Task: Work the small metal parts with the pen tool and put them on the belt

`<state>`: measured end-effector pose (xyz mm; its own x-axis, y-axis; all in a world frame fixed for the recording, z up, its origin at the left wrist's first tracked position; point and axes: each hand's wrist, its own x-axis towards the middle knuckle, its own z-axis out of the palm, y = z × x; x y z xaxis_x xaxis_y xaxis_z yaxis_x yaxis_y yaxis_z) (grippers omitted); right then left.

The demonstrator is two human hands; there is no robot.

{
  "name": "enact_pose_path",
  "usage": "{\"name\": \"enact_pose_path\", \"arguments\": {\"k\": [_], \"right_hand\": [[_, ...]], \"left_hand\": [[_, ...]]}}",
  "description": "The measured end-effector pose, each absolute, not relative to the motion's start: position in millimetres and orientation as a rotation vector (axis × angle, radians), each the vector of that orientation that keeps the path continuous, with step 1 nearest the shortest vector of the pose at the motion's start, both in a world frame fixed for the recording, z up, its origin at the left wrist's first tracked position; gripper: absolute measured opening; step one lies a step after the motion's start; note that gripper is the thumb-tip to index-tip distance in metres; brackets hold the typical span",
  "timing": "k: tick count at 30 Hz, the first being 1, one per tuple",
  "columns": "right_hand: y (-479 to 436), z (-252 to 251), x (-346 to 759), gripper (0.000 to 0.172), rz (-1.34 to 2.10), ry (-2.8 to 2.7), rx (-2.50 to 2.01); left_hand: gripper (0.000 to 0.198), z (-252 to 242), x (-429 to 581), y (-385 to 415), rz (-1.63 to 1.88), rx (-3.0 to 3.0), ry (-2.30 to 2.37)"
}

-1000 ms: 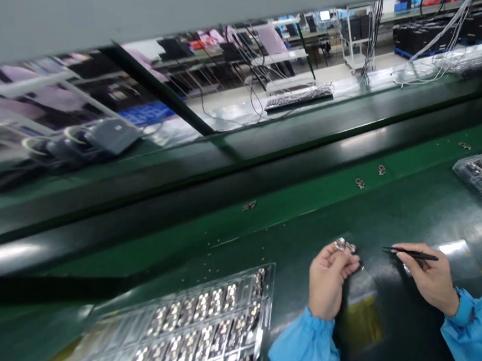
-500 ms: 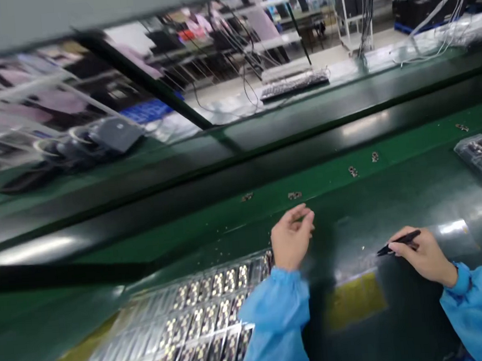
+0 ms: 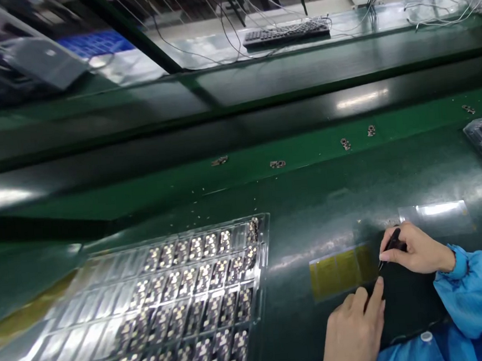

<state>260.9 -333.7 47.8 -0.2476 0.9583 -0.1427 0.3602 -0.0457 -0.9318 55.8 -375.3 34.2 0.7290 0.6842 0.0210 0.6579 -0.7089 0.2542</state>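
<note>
We've dropped our L hand (image 3: 353,333) from the metal part (image 3: 277,164), nr far edge of table (image 3: 416,180), to beside the yellow film (image 3: 335,273) — can't tell its grip; R hand (image 3: 415,249) pinches tweezers (image 3: 392,241), so both seem paired.

I can read no words, brands, numbers or signs here. A small pale mark (image 3: 50,52) on the grey device (image 3: 46,69) at upper left is too blurred to make out.

Left hand (image 3: 355,327) now just beside the tweezers (image 3: 394,239)
</note>
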Motion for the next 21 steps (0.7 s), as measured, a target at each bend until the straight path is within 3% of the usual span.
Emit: {"name": "enact_pose_path", "arguments": {"k": [15,21], "right_hand": [[-335,49,262,0.010,1.409,-1.636,-1.397],[-339,53,269,0.017,1.557,-1.215,-1.279]], "left_hand": [[0.039,40,51,-357,0.030,2.725,1.124],[0.041,38,57,-358,-0.109,2.669,1.123]]}}
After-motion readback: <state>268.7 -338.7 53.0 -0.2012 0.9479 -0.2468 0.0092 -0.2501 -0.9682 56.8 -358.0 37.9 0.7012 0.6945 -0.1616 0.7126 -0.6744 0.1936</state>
